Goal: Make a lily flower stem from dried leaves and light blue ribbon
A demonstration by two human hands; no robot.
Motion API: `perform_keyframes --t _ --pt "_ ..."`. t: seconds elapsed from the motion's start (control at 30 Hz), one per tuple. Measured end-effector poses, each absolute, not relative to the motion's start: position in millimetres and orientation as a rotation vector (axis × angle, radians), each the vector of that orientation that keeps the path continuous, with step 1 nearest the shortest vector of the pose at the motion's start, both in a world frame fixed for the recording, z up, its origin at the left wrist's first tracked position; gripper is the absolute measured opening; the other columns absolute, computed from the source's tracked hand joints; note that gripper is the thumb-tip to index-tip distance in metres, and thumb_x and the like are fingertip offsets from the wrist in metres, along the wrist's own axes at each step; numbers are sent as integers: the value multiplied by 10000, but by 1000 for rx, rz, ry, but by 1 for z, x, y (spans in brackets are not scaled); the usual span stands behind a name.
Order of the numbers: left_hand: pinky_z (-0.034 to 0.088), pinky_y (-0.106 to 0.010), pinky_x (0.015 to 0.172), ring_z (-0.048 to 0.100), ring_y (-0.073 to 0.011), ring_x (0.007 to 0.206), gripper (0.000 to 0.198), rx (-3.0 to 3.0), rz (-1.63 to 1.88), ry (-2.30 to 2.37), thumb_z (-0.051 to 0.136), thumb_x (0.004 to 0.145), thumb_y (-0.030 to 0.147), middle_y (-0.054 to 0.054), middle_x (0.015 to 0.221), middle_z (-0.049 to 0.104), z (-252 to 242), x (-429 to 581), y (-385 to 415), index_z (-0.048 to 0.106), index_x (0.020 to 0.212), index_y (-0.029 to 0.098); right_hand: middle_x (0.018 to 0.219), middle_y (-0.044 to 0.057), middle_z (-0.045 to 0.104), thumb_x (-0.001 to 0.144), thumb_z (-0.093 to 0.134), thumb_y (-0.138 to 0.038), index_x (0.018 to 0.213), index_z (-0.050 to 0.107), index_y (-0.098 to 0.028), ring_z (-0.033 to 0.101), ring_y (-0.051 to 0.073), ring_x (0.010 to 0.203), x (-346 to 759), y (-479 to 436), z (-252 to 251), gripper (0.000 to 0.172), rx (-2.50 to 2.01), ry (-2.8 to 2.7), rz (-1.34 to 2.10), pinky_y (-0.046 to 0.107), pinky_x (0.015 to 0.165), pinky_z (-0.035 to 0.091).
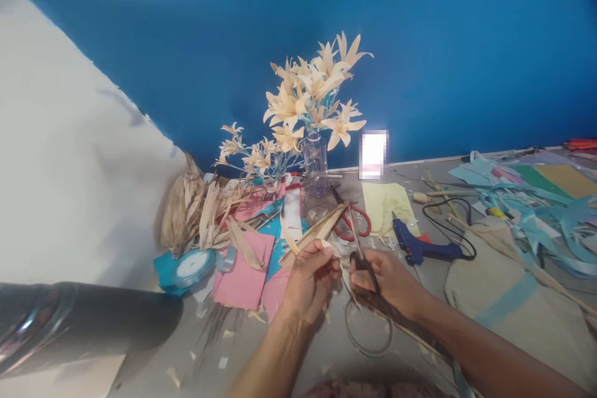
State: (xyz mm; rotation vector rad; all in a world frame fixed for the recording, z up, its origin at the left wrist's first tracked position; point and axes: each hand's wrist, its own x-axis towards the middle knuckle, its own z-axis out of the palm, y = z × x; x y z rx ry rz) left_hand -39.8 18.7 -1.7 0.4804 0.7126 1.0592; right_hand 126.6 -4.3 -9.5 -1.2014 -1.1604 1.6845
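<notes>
My left hand (313,273) is closed, pinching a small pale piece of dried corn husk (330,248) between thumb and fingers. Close beside it, my right hand (387,277) grips a pair of dark-handled scissors (356,230), blades pointing up and away from me. One large handle loop hangs below that hand. Just beyond both hands lie a long strip of dried husk (317,230) and a second pair of scissors with red handles (362,221). How far the held scissors' blades are apart is hard to make out.
Husk flowers (317,84) stand in a clear bottle (317,165) at the back. Dried husks (184,208), a ribbon roll (193,267) and pink paper (242,273) lie left. A blue glue gun (424,247), yellow paper (387,202) and blue ribbons (541,230) lie right.
</notes>
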Motion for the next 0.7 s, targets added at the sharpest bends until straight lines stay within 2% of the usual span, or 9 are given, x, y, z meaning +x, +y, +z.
perform_keyframes --t 0.07,0.13,0.27,0.37,0.53,0.67,0.7 --pt "386 -200 548 517 -84 556 229 533 998 751 798 692 228 8 630 595 -2 -37 16 583 699 149 732 6 617 648 766 -392 817 587 -172 554 131 629 127 -4 -7 330 -1208 -1112 1543 245 569 440" --pt "359 -193 532 486 -71 525 245 617 965 810 816 673 250 9 613 591 -1 -34 13 594 685 148 787 17 629 646 742 -321 852 589 -179 584 150 690 127 -4 -5 293 -1228 -1111 1429 266 619 474" --pt "357 -203 535 473 -70 524 231 817 946 904 829 658 271 2 622 587 0 -31 11 643 683 137 713 -9 594 665 688 -279 827 574 -183 547 126 625 127 -6 -8 220 -1271 -1168 1319 256 581 461" --pt "385 -221 545 508 -95 554 226 897 954 904 824 656 273 -2 672 602 1 -30 12 669 765 151 681 -18 572 677 682 -290 821 563 -186 513 113 586 128 -7 -11 214 -1290 -1187 1218 249 552 436" --pt "270 -207 469 377 -76 463 248 1135 947 1090 741 756 330 53 502 451 2 -30 11 596 641 165 705 9 583 667 673 -285 797 561 -200 522 134 598 133 -5 -1 192 -1285 -1172 1058 276 560 448" --pt "402 -213 610 542 -122 639 181 1193 1068 1057 792 698 252 3 678 606 -1 -30 8 633 740 176 726 12 583 678 665 -290 796 559 -206 512 136 608 137 -7 5 180 -1231 -1216 999 282 572 450" --pt "412 -223 602 554 -129 617 185 1163 1066 1026 784 713 275 -4 664 621 -1 -30 7 632 753 178 730 11 584 682 661 -288 808 561 -206 508 136 606 137 -8 3 181 -1217 -1228 999 279 567 444"
